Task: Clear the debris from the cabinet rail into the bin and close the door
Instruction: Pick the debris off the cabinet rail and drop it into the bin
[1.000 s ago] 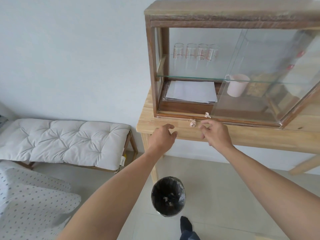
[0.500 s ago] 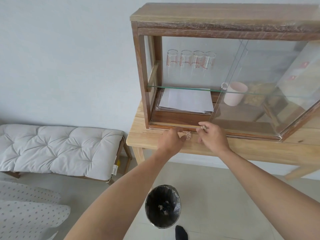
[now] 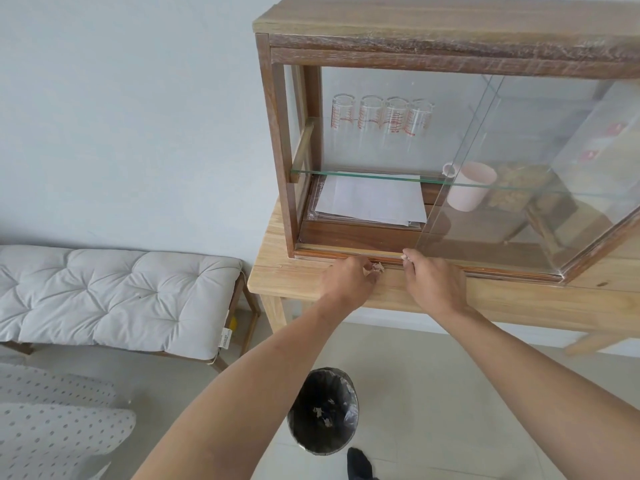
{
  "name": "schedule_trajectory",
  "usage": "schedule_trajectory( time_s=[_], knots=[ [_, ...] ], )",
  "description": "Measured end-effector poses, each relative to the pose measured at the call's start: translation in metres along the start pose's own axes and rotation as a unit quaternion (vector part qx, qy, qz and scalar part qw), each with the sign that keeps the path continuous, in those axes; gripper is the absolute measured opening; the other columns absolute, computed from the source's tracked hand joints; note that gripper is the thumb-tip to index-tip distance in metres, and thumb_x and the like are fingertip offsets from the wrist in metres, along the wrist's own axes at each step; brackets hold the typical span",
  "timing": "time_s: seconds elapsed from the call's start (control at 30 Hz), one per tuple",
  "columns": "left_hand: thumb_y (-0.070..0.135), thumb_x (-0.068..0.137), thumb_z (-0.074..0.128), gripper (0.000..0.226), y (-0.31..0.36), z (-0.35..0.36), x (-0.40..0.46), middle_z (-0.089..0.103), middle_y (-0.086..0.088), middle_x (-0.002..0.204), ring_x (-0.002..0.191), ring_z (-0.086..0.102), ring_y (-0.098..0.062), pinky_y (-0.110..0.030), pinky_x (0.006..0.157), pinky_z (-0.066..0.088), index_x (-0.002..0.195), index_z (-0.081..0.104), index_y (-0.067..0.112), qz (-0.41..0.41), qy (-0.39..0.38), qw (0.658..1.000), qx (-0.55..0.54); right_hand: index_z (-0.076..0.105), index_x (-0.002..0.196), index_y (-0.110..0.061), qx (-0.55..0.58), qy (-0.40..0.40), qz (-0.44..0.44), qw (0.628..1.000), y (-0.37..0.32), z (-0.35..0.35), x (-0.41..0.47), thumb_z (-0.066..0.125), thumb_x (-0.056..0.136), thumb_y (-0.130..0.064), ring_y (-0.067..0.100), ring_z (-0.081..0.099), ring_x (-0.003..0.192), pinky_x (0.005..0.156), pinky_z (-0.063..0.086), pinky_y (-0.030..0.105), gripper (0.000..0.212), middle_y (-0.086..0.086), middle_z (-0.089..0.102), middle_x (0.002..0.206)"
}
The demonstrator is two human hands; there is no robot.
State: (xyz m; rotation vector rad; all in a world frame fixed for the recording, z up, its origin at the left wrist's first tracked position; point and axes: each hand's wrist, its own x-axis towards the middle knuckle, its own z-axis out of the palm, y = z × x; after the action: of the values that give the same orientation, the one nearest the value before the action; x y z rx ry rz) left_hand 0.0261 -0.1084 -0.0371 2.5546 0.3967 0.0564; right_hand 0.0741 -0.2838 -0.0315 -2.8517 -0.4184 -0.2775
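Note:
A wooden cabinet [image 3: 273,140] with a sliding glass door [image 3: 519,174] stands on a light wooden table [image 3: 287,278]; the door is slid right, leaving the left half open. My left hand [image 3: 349,282] is at the bottom rail [image 3: 332,252], its fingers pinched on a crumpled paper scrap [image 3: 375,268]. My right hand [image 3: 433,282] pinches a second, smaller scrap [image 3: 406,258] at the rail by the door's left edge. A black-lined bin [image 3: 323,410] with a few scraps in it stands on the floor below my arms.
Inside the cabinet are several glasses [image 3: 381,116] on a glass shelf, white paper sheets [image 3: 370,199] and a pink mug [image 3: 469,185]. A cushioned bench [image 3: 114,296] stands at the left, a dotted fabric [image 3: 52,431] at lower left. My foot [image 3: 358,464] is beside the bin.
Both hands moved up to the rail and closed on the two scraps that lay there. The camera moved closer to the cabinet.

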Motion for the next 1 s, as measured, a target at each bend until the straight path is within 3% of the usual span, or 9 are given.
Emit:
schedule_trajectory(
  time_s=[0.1,0.27,0.53,0.77,1.0],
  knots=[
    [0.045,0.097,0.064,0.023,-0.004,-0.005,-0.004,0.077,0.001,0.102,0.101,0.069,-0.027,-0.036,0.080,0.055,0.114,0.074,0.032,-0.008,0.001,1.000,-0.012,0.078,0.125,-0.028,-0.020,0.007,0.002,1.000,0.001,-0.002,0.003,0.059,0.108,-0.022,0.045,0.078,0.081,0.065,0.043,0.039,0.026,0.016,0.081,0.081],
    [0.041,0.096,0.067,0.017,-0.018,-0.017,-0.017,0.077,0.002,0.094,0.090,0.070,-0.025,-0.033,0.066,0.050,0.102,0.077,0.028,-0.010,0.023,0.999,-0.035,0.077,0.120,-0.028,0.014,-0.009,0.013,1.000,-0.006,-0.011,0.005,0.054,0.111,-0.027,0.044,0.077,0.089,0.073,0.053,0.043,0.024,0.015,0.083,0.088],
    [0.038,0.097,0.063,0.016,-0.037,-0.030,-0.043,0.076,0.002,0.100,0.096,0.068,-0.026,-0.040,0.082,0.058,0.105,0.076,0.031,-0.034,0.018,0.999,-0.039,0.080,0.113,-0.027,0.115,0.000,0.065,0.991,-0.027,-0.019,-0.016,0.059,0.108,-0.027,0.038,0.077,0.096,0.079,0.058,0.041,0.021,0.003,0.086,0.097],
    [0.044,0.097,0.065,0.026,-0.033,-0.028,-0.048,0.075,0.003,0.103,0.104,0.067,-0.026,-0.043,0.088,0.057,0.118,0.072,0.030,-0.036,0.014,0.998,-0.052,0.078,0.103,-0.032,0.199,-0.039,0.113,0.973,-0.029,-0.017,-0.040,0.060,0.105,-0.032,0.026,0.076,0.089,0.079,0.057,0.037,0.018,-0.004,0.084,0.087],
    [0.047,0.095,0.065,0.033,-0.028,-0.020,-0.033,0.074,0.003,0.105,0.105,0.067,-0.024,-0.041,0.085,0.056,0.124,0.068,0.031,-0.031,0.011,0.999,-0.042,0.077,0.096,-0.034,0.240,-0.057,0.131,0.960,-0.030,-0.012,-0.055,0.061,0.103,-0.032,0.018,0.076,0.075,0.075,0.057,0.034,0.018,-0.006,0.078,0.063]
  ],
)
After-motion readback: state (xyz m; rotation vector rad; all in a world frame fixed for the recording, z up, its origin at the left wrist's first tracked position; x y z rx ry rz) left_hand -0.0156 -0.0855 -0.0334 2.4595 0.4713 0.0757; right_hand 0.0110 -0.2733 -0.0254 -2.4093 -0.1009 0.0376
